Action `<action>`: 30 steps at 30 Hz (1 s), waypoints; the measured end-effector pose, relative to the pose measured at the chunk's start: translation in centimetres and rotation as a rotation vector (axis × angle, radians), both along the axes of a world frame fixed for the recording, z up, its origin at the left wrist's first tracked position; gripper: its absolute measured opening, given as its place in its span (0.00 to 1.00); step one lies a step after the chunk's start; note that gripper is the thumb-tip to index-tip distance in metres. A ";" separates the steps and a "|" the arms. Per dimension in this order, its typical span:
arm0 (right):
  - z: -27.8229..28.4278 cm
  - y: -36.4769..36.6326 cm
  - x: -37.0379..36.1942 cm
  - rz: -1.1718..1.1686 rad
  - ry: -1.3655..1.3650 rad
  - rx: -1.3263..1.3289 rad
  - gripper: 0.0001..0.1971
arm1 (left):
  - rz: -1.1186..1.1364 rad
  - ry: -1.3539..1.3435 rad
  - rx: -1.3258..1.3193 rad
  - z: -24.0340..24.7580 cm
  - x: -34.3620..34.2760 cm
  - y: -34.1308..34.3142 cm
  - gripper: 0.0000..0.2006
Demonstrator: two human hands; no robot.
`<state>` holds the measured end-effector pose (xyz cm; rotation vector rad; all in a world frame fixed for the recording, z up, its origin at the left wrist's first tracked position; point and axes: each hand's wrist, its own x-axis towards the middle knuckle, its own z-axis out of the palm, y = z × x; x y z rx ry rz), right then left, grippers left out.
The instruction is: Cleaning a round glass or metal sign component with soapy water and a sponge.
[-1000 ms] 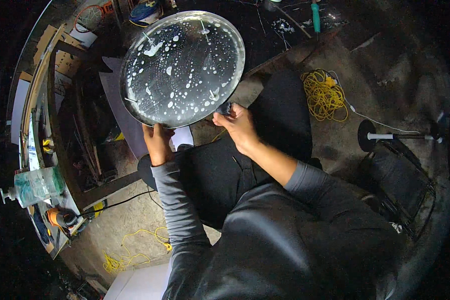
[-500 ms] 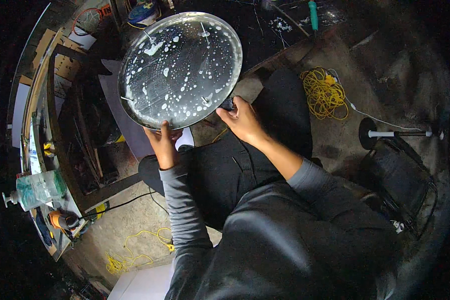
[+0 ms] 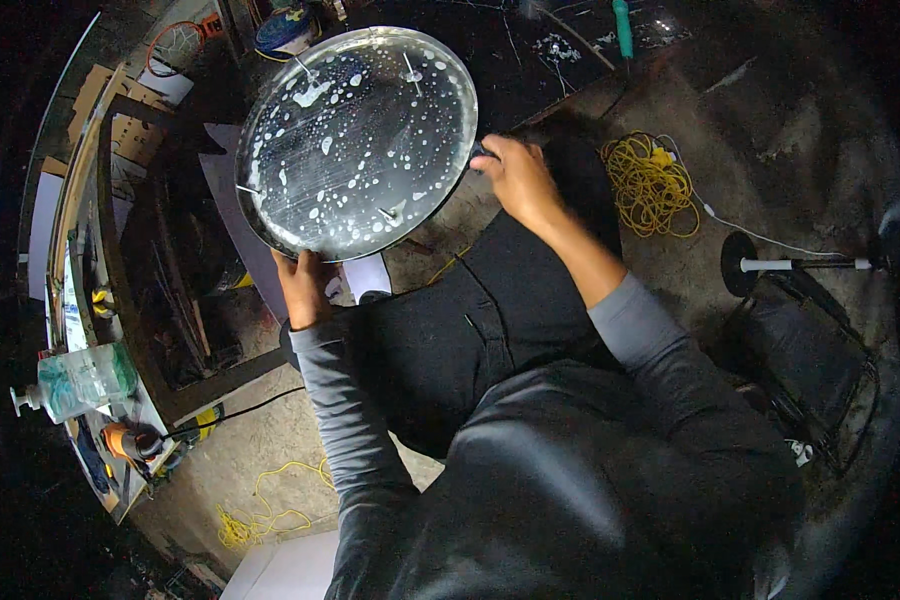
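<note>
A round, shallow metal pan (image 3: pixel 360 150) is held up in front of me, its face spotted with white suds or liquid. Several thin metal posts stick out from that face. My left hand (image 3: pixel 302 287) grips the lower rim, the fingers hidden behind it. At the right rim, my right hand (image 3: pixel 523 185) pinches a small dark piece (image 3: pixel 483 156), mostly covered by the fingers. What that piece is cannot be made out. It is close to the pan's edge, and I cannot tell whether it touches.
Left of me is a dark-framed workbench (image 3: pixel 120 300) bearing a clear pump bottle (image 3: pixel 85 383) and an orange-and-black power tool (image 3: pixel 130 442). A coiled yellow cord (image 3: pixel 650 185) lies on the floor at right, near a black folded chair (image 3: pixel 805 345). A green-handled tool (image 3: pixel 624 28) lies at the back.
My right hand has moved up along the pan's right rim with the small dark piece. The pan has shifted slightly left, and my left hand has gone a little left with it.
</note>
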<state>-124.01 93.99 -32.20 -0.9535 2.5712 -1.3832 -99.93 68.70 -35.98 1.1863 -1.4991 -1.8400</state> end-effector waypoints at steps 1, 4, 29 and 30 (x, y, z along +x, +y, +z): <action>0.0 -0.2 -0.8 -0.036 -0.032 0.062 0.10 | -0.020 0.001 -0.007 0.0 0.1 -0.5 0.29; 0.1 -0.4 -2.4 -0.038 0.092 -0.077 0.10 | -0.024 -0.045 -0.002 0.3 0.1 -1.3 0.27; 4.8 -4.3 -8.5 0.423 0.750 0.454 0.10 | 0.096 0.092 0.156 0.0 0.8 2.8 0.44; 4.7 -5.2 -9.2 0.463 0.820 0.566 0.10 | 0.079 0.117 0.176 0.1 0.7 3.6 0.42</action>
